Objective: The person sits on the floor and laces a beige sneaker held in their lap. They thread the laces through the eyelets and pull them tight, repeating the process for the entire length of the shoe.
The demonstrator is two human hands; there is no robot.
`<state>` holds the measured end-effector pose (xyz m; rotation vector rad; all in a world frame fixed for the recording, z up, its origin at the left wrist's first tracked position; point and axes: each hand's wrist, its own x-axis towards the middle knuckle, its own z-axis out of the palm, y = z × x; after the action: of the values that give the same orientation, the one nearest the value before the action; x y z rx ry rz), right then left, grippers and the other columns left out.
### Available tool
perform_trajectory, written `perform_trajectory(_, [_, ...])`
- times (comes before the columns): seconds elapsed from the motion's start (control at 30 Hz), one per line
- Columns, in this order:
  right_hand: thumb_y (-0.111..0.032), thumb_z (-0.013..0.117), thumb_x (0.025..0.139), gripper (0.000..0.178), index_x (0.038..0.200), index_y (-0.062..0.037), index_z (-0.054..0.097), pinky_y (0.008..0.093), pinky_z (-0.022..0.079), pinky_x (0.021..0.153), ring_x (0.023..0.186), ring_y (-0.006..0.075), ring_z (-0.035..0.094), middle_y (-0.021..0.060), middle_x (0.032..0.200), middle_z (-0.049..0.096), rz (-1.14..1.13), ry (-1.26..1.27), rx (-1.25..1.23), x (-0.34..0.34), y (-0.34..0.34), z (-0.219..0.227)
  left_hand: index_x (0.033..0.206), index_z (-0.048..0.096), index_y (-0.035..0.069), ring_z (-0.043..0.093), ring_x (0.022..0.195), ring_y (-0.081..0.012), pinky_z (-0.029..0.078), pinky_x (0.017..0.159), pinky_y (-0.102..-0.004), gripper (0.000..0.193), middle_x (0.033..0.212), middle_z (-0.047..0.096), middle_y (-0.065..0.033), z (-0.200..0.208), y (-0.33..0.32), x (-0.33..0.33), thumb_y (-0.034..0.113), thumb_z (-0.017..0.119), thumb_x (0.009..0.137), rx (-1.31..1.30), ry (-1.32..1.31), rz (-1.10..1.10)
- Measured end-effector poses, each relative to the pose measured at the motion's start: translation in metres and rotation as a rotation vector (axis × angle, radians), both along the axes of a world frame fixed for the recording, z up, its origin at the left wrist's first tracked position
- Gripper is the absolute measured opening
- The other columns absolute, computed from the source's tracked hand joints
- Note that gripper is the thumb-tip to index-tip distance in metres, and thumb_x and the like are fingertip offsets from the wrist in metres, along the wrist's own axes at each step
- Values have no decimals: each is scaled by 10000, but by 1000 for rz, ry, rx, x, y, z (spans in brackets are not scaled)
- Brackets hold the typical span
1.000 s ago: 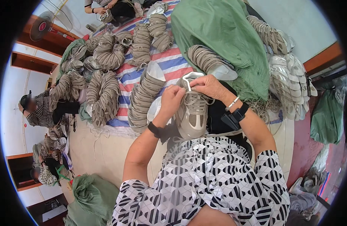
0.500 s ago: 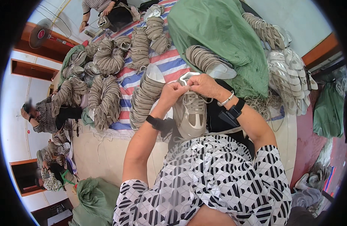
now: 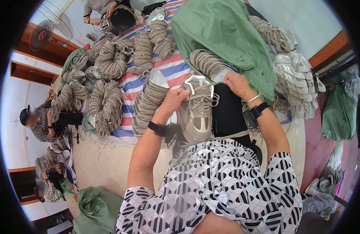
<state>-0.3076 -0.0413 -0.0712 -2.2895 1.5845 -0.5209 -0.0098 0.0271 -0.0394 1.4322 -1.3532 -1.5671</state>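
A beige sneaker [image 3: 197, 115] rests on my lap, toe toward me, with loose laces across its tongue. My left hand [image 3: 175, 99] pinches a lace end at the shoe's left collar. My right hand [image 3: 236, 84] grips the other lace end at the right collar, next to the white heel tab. Both wrists carry black bands; the right also has a thin bracelet. A black cloth [image 3: 226, 113] lies under the shoe's right side.
Rows of bundled beige sneakers [image 3: 107, 101] lie on a striped sheet [image 3: 176, 70] ahead. A green sack [image 3: 223, 35] covers more shoes; pale soles [image 3: 301, 78] pile at right. Other people sit at left [image 3: 41, 121] and top [image 3: 109, 11]. A fan [image 3: 41, 35] stands far left.
My hands have spread apart, pulling the lace ends out to each side of the shoe's collar. The view has shifted slightly; the shoe stays on my lap.
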Motion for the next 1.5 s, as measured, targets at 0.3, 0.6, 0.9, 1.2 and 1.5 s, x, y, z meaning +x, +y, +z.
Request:
perform_trajectory(0.3, [-211, 579, 864, 188, 835, -27, 605, 426, 432, 748, 841, 332, 556, 146, 844, 594, 220, -300, -75, 41, 55, 14, 859, 659, 82, 561, 702, -90, 443, 680, -249, 374, 776, 617, 24, 14, 10, 22, 408, 497, 943, 73, 127, 131])
perform_trajectory(0.6, [-269, 533, 960, 255, 1047, -39, 599, 234, 539, 684, 870, 82, 593, 12, 994, 581, 195, -1018, 696, 79, 79, 28, 955, 645, 37, 644, 766, -144, 525, 686, -286, 270, 886, 667, -53, 33, -17, 54, 285, 589, 865, 322, 119, 202])
perform_trajectory(0.9, [-326, 480, 985, 357, 1197, -48, 550, 257, 487, 747, 906, 112, 595, 22, 1049, 613, 39, -1076, 944, 78, 89, 1, 1173, 578, -1, 659, 881, -216, 540, 805, -328, 354, 1035, 657, -127, -35, 27, 108, 221, 510, 905, 173, 979, 512])
perform_trajectory(1.2, [-408, 516, 951, 458, 1280, -89, 533, 319, 473, 847, 1108, 147, 549, 32, 1207, 598, 96, -1058, 667, 97, 41, 53, 1049, 674, 17, 620, 818, -134, 500, 712, -285, 344, 983, 678, -50, 36, -9, 81, 263, 484, 901, -137, -230, -29])
perform_trajectory(1.5, [-339, 588, 916, 492, 1300, -41, 515, 358, 493, 930, 1071, 209, 600, 89, 1226, 605, 67, -1329, 1383, 111, 12, 14, 1384, 432, 72, 492, 1208, -136, 388, 1013, -309, 632, 1377, 484, -59, -29, 4, 58, 546, 289, 991, -10, 341, 38])
